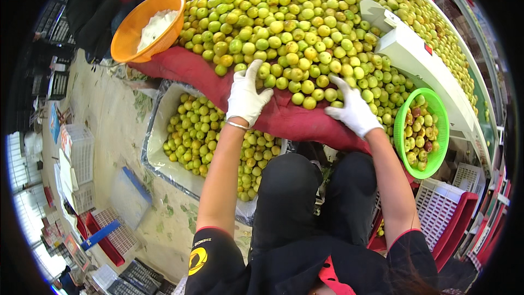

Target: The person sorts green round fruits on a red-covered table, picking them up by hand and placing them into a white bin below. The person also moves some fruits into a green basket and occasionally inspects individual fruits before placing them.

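Note:
A large heap of round yellow-green fruit [282,20], jujubes by their look, lies on a dark red cloth [323,129] before me. My left hand [247,96], in a white glove, is at the heap's near edge. Its fingers touch the fruit and its thumb points right. My right hand [353,108], gloved the same way, rests by the edge further right, with fingers and thumb apart. Several loose fruits lie on the cloth between the hands. Neither hand plainly grips one, though the fingertips are partly hidden. Below my left forearm stands a plastic-lined crate [163,147] holding more fruit.
An orange basket [118,35] with white material inside stands at the upper left, near another person [92,12]. At right are a green basket [444,139] of browner fruit and a white machine housing [425,63]. White crates [436,209] stand beyond my right arm.

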